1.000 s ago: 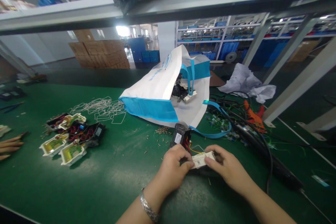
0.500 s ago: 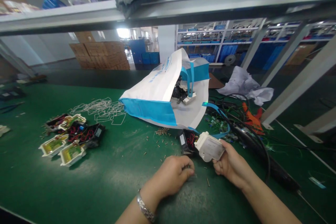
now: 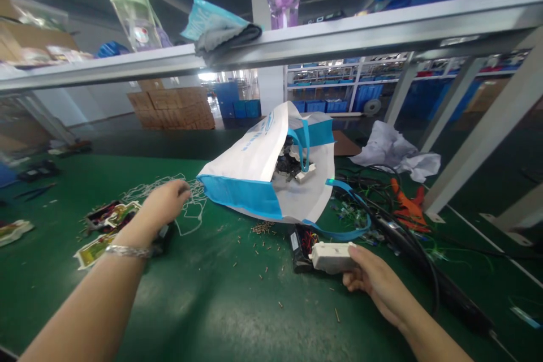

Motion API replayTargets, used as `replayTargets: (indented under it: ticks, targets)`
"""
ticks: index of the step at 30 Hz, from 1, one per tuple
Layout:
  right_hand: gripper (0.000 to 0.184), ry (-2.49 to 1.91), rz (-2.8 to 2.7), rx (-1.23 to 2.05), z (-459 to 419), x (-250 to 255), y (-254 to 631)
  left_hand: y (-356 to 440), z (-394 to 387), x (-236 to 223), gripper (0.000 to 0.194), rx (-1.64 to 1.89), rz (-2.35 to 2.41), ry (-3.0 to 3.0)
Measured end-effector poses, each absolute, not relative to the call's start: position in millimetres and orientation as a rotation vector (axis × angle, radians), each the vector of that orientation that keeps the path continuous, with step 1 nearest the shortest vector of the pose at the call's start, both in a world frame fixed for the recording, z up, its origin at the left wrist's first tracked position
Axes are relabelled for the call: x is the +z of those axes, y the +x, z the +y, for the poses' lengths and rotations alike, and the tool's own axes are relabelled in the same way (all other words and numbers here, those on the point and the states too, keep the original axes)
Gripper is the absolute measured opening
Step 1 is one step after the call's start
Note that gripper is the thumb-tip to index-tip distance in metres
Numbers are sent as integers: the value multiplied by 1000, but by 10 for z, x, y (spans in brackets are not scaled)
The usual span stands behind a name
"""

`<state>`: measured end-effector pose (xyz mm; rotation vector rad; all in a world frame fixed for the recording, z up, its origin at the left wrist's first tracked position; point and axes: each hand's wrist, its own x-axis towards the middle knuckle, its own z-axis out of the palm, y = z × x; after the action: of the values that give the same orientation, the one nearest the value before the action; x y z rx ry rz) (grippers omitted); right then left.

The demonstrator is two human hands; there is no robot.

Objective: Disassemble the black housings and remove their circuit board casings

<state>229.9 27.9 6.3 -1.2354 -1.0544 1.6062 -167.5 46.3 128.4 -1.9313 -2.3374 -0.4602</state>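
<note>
My right hand [image 3: 373,277] grips a white plastic housing cover [image 3: 333,257], seen edge-on. Beside the cover lies an open black case [image 3: 301,249], with red wires between the two. My left hand [image 3: 167,201] is at the far left over a tangle of thin white loops [image 3: 197,198]. Its fingers are curled together, and what they hold, if anything, is hidden. Below that forearm, partly covered by it, sit several opened units with white covers [image 3: 91,251] and yellowish boards.
A white and blue bag [image 3: 241,155] with parts inside lies open in the middle. Small screws [image 3: 263,227] are scattered before it. To the right are a black cylindrical tool [image 3: 441,277] with a cable, orange clamps [image 3: 409,206] and crumpled white paper [image 3: 394,150]. A metal shelf [image 3: 339,34] crosses above.
My left hand has moved from beside the black case, left and away from me, to the white loops. My right hand has tilted the cover from face-on to edge-on. The view has tipped upward.
</note>
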Motion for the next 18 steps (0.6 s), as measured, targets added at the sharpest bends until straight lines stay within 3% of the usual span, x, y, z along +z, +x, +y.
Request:
replayTargets:
  ticks: [4,8,11,13,15,18]
  targets:
    - [43,-1204,-1106,1606,255,112,2282,-1493,446,1173,38,-594,-2151,-1800]
    - [43,-1193,-1170,1590,233,132,2272,-569,204,762,35,-770,-2112,-2684]
    - [43,-1198,-1226,1569,240,117,2293,4,208,413,91,-699,-1926,-2927]
    - [42,-1192,-1271,1551,253,105,2314,203,323,232,113,-732,-1873,-2941]
    - [41,-1176,-1318,1534,264,97,2329,293,464,115,107,-845,-1784,-2954]
    - [40,-1121,-1384,1523,258,97,2322,341,592,56,64,-994,-1705,-2916]
